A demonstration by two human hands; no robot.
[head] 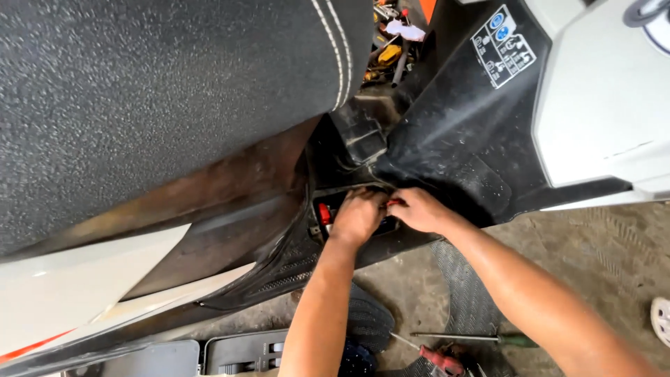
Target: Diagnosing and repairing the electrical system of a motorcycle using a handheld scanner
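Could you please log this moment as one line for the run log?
left hand: inside open black scooter floor compartment | right hand: at compartment edge, pinching small red part | green-handled screwdriver: on floor

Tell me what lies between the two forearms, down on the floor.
In the head view, a ribbed black rubber mat on the concrete floor fills the gap between left forearm and right forearm.

Scooter seat (160, 98) occupies the far left. The floorboard panel (460, 132) lies to its right. Between them sits an open compartment (349, 209); the left hand (357, 216) and right hand (419, 209) are in it, side by side. A screwdriver (481, 338) lies on the near floor, right of the left forearm.
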